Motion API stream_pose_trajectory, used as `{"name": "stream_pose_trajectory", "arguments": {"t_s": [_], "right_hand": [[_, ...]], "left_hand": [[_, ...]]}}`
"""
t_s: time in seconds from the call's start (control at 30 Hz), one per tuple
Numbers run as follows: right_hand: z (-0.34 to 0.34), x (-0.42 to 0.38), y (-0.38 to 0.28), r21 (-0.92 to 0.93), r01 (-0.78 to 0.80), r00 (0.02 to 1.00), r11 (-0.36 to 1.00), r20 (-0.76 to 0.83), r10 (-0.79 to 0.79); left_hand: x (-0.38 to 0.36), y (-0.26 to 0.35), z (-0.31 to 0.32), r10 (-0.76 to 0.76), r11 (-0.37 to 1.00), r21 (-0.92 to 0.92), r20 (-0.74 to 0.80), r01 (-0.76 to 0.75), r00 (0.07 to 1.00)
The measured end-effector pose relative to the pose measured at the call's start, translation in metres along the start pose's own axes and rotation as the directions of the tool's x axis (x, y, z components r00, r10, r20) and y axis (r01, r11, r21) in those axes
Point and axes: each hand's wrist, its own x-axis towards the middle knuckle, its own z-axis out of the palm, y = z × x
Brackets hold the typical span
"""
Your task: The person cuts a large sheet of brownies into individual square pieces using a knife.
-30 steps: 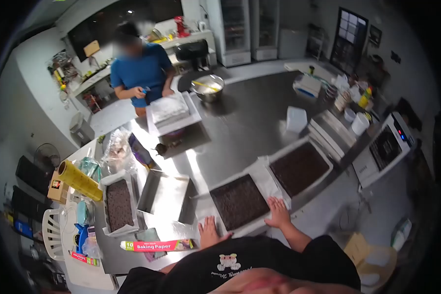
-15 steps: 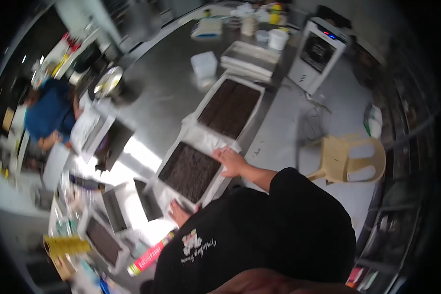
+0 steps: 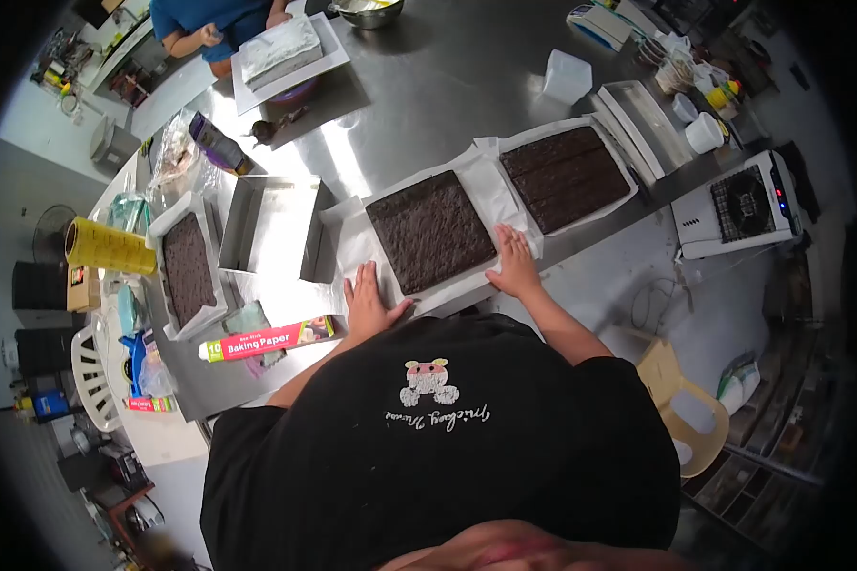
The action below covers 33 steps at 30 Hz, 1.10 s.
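Observation:
A dark brown rectangular cake (image 3: pixel 430 231) lies flat on white paper at the edge of the steel table (image 3: pixel 438 86). My left hand (image 3: pixel 369 303) rests palm down on the paper at the cake's lower left corner, fingers spread, holding nothing. On the other side, my right hand (image 3: pixel 516 265) is also open, its fingers on the paper near the lower right corner. A second dark cake (image 3: pixel 567 178), with lines across its top, sits on paper to the right. Left of my left hand are an empty metal pan (image 3: pixel 309 231) and a Baking Paper box (image 3: pixel 267 341).
Across the table, a person in blue (image 3: pixel 200 21) is beside a white-coated cake (image 3: pixel 281 51) on a board. At left stand a paper-lined narrow cake (image 3: pixel 189 268) and a yellow roll (image 3: pixel 110 246). A burner (image 3: pixel 739 205) and a beige chair (image 3: pixel 687 404) are at right.
The camera view has turned and steadied, so the table now runs across the picture. Both hands remain beside the same cake, and more of my left hand shows.

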Motion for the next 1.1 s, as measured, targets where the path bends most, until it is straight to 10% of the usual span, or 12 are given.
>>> {"name": "stream_pose_trajectory", "arguments": {"t_s": [0.17,0.3,0.43,0.67,1.1], "right_hand": [[-0.032,0.001,0.007,0.263,-0.026,0.998,0.964,-0.042,0.038],[-0.096,0.019,0.073,0.411,0.24,0.817,0.88,-0.575,0.046],[-0.167,0.018,0.206,0.002,-0.245,0.708,0.969,-0.683,0.181],[-0.182,0.002,0.403,-0.046,-0.536,0.82,0.843,-0.265,0.507],[-0.149,0.025,0.425,-0.106,-0.472,0.879,0.875,-0.138,0.457]], "left_hand": [[-0.001,-0.007,0.005,-0.006,1.0,0.014,-0.018,0.006,1.0],[0.0,-0.009,0.01,-0.067,0.998,-0.022,-0.062,0.066,0.996],[-0.005,0.008,0.015,-0.252,0.968,-0.015,-0.087,0.251,0.964],[-0.017,0.064,0.041,-0.535,0.828,0.083,-0.178,0.554,0.826],[-0.017,0.08,0.058,-0.656,0.712,0.122,-0.237,0.692,0.717]]}}
